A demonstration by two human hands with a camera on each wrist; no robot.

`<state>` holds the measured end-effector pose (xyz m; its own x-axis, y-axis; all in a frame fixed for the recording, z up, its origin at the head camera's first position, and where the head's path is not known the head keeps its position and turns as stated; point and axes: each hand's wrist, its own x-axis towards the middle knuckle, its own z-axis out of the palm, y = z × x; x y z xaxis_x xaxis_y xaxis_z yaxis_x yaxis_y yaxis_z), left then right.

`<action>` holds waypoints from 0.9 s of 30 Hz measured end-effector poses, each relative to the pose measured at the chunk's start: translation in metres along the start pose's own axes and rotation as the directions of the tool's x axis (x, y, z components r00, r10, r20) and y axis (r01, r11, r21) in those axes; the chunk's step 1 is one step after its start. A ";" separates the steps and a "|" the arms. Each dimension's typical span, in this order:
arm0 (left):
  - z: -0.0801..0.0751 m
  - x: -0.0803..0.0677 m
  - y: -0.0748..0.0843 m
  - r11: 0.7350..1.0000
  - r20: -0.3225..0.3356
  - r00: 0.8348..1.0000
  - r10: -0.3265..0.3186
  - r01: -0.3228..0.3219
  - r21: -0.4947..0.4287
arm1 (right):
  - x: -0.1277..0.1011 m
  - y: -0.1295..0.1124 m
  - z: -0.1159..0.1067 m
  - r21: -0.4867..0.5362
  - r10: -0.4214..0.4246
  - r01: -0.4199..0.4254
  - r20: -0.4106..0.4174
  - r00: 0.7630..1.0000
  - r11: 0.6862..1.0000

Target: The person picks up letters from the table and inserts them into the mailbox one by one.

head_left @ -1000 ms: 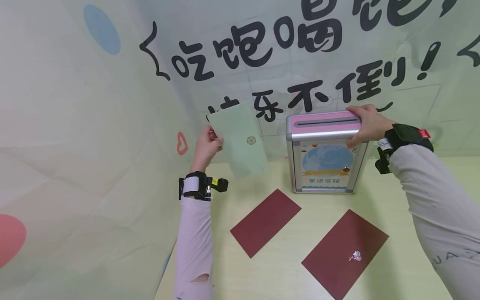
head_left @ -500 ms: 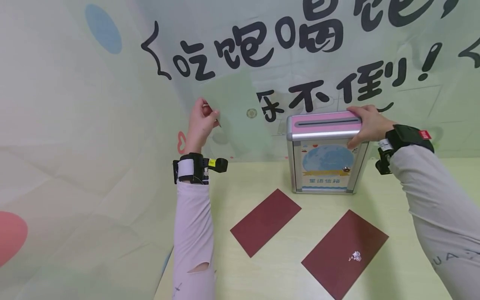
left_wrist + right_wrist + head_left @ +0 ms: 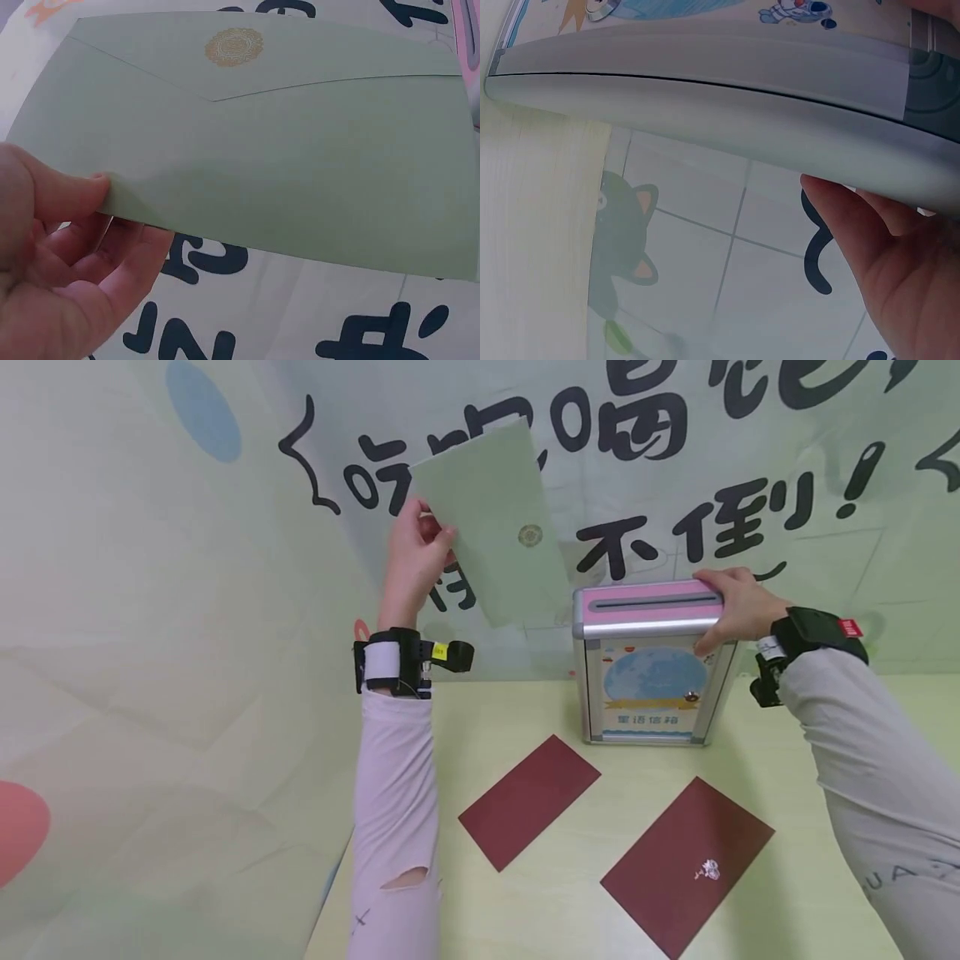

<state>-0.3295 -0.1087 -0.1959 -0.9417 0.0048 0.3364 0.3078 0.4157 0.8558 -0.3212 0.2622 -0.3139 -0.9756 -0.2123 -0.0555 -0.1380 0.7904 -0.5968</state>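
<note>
My left hand (image 3: 417, 556) pinches a pale green envelope (image 3: 498, 518) by its left edge, held up in front of the wall. In the left wrist view the thumb lies on the near face of the envelope (image 3: 300, 165), with the other fingers behind it. A pointed flap and a round gold emblem (image 3: 234, 46) show on that face. My right hand (image 3: 742, 606) grips the upper right corner of a silver-framed letter box (image 3: 648, 672), thumb on the front and fingers over the top. The box stands upright, its pink lid holding a long dark slot (image 3: 656, 602).
Two dark red envelopes lie flat on the pale table (image 3: 540, 910): a narrower one (image 3: 529, 802) at left and a larger one (image 3: 686, 860) with a silvery mark at right. Behind the box rises a wall sheet (image 3: 825, 560) with black lettering; another wall covering (image 3: 187, 652) borders the left.
My left hand has risen with the green envelope, which now stands higher against the wall and slightly farther right. The right hand and the letter box have stayed in place.
</note>
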 end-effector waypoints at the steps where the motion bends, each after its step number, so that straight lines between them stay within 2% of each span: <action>1: 0.003 0.001 0.004 1.000 0.004 1.000 0.015 -0.015 -0.004 | 0.000 0.000 0.000 0.000 0.001 -0.001 -0.004 1.000 1.000; 10: 0.032 0.002 0.022 0.994 0.040 0.994 0.100 -0.098 -0.045 | -0.002 0.000 0.002 0.004 0.005 -0.005 -0.010 1.000 1.000; 18: 0.072 0.006 0.033 0.977 0.094 0.972 0.215 -0.214 -0.017 | -0.004 0.001 0.001 0.013 -0.001 0.002 -0.019 1.000 1.000; 22: 0.091 0.007 0.038 0.969 0.114 0.963 0.246 -0.245 -0.021 | -0.005 0.001 0.001 0.018 0.003 -0.003 -0.018 1.000 1.000; 27: 0.109 0.008 0.041 0.967 0.136 0.958 0.254 -0.253 -0.019 | -0.004 0.000 0.000 0.008 0.002 -0.001 -0.019 1.000 1.000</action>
<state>-0.3394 0.0075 -0.2014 -0.8422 0.2341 0.4857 0.5390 0.3836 0.7499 -0.3168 0.2632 -0.3143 -0.9790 -0.1999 -0.0410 -0.1353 0.7863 -0.6028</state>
